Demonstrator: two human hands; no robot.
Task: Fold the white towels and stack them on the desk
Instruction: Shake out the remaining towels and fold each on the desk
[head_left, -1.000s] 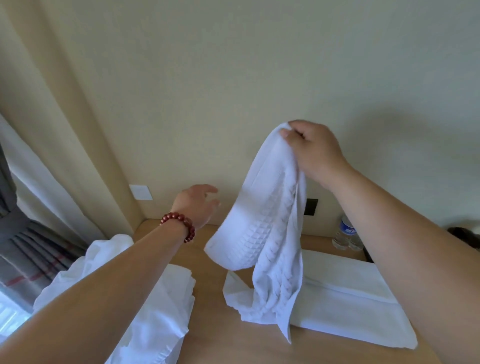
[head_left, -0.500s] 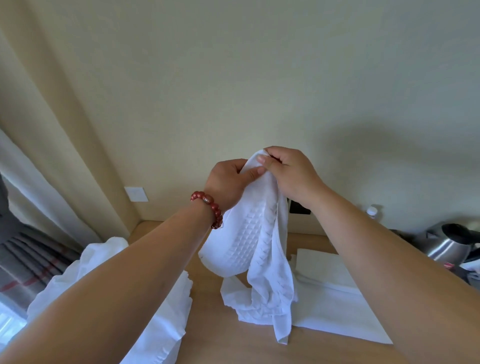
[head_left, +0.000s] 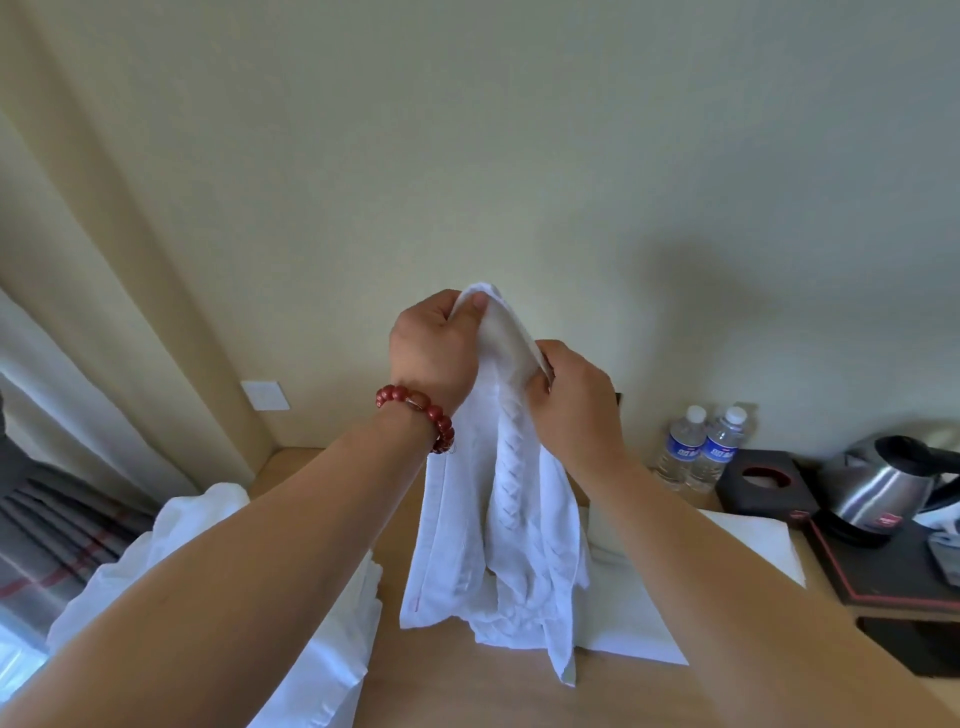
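Nearest me, my two forearms reach in from the bottom corners, both cut off by the frame's edge. Under my left forearm lies a heap of unfolded white towels, partly hidden by the arm and running out of view at the bottom. The wooden counter shows between my arms. Above it hangs the white towel I am holding up, bunched lengthwise, a waffle-textured strip down its middle; its lower end drapes onto the counter and onto a folded white towel lying flat to the right, whose near-left part it covers. My left hand, a red bead bracelet on the wrist, pinches the towel's top edge, fingers curled over it. My right hand, lower and just beside, grips the same edge; its fingers wrap behind the cloth and are mostly hidden. Farther right stand two water bottles, a black tissue box and a steel kettle on a dark tray, cut off at the frame's right. A wall switch plate sits beyond, left.
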